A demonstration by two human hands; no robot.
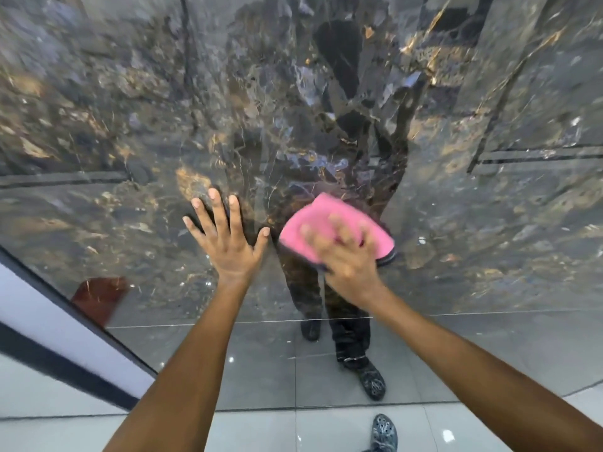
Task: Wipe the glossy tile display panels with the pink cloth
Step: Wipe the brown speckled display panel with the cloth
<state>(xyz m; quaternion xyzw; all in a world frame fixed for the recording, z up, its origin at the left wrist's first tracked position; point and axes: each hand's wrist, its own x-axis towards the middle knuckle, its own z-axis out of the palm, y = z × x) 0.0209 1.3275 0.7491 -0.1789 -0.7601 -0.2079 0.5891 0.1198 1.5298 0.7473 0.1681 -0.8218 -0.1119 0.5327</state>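
currently mid-wipe on the big dark marble-look tile panel (326, 109), standing upright straight ahead of the person. judging by the blur on the right side, the stroke is live and the cloth is sweeping the panel's lower-middle zone.

panel is high gloss: grey-black with gold and blue veining, mirroring the person's legs and the room's ceiling lines. can't tell which areas are already clean; no visible streaks or dust edges at this resolution. a pale framed edge (65, 337) runs diagonally at lower left, and grey floor tiles (261, 429) sit below with a patterned shoe (385, 432) in view.

pink cloth (313, 223) is folded to a pad, flat against the panel, just right of centre. right hand (349, 256) presses it with fingers spread over the top, not bunched around it. left hand (225, 236) is fully spread, palm flat on the panel just beside the cloth, holding nothing, likely bracing.

next move likely needs steady flat pressure, overlapping passes outward, then shifting the brace hand, since it sits on unwiped gloss and could leave prints.
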